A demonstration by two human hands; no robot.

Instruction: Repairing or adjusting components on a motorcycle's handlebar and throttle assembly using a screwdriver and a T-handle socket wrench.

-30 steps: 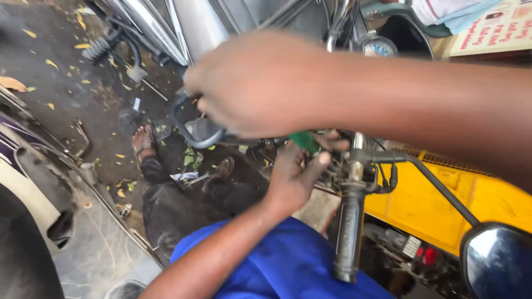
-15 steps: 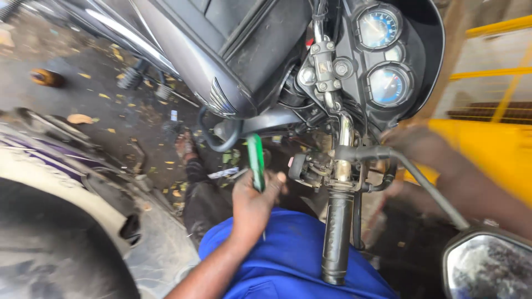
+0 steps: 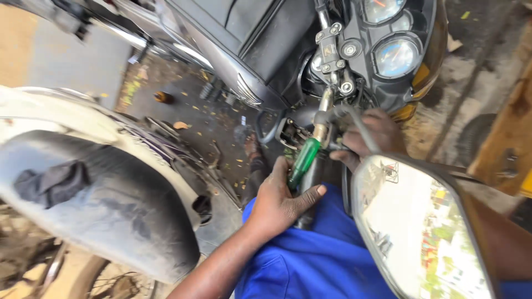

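From the head view, the left hand (image 3: 280, 202) closes around a green-handled screwdriver (image 3: 303, 161), light, stiff and best gripped on its ribbed translucent handle, held beside the motorcycle handlebar (image 3: 313, 166), while the right hand (image 3: 368, 137) grips the cables under the round gauges (image 3: 394, 56), behind the mirror (image 3: 421, 232).

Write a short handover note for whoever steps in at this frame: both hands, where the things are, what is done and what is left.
Left hand: wrapped around a green-handled screwdriver, tip up at the motorcycle's handlebar switch area.
Right hand: gripping the handlebar by the cables, beside the rear-view mirror.
Things: switch housing hangs open beside the bar; instrument dials above.
Done: housing looks opened.
Left: screwdriver work at the bar appears unfinished; the tip itself is hidden.
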